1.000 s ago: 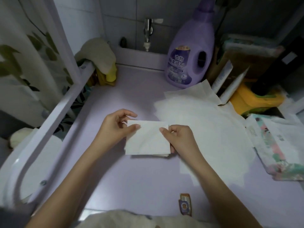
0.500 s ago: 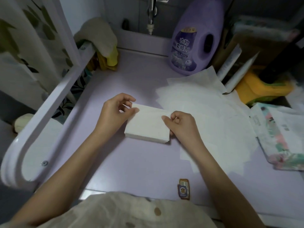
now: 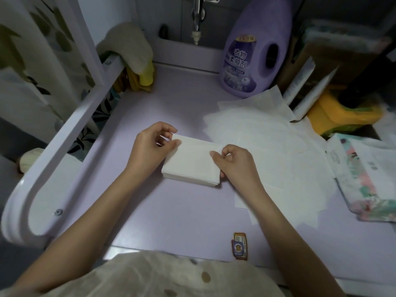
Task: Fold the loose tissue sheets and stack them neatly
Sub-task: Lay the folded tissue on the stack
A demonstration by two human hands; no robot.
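Observation:
A stack of folded white tissues [image 3: 190, 162] lies on the lilac counter [image 3: 171, 211] in the middle of the head view. My left hand [image 3: 150, 146] pinches the stack's far left corner between thumb and fingers. My right hand [image 3: 233, 161] grips the stack's right edge with curled fingers, thumb on top. To the right, several loose unfolded tissue sheets [image 3: 267, 142] lie spread flat and overlapping.
A purple detergent bottle [image 3: 255, 50] stands at the back, under a tap [image 3: 198, 18]. A floral tissue pack [image 3: 368, 179] lies at the right edge. A yellow object [image 3: 340, 114] and a beige cloth [image 3: 128, 46] sit at the back. A white rail [image 3: 70, 129] bounds the left.
The view has tilted down and nearer. The stack has turned slightly, its right end nearer me. Both hands keep their hold on its ends.

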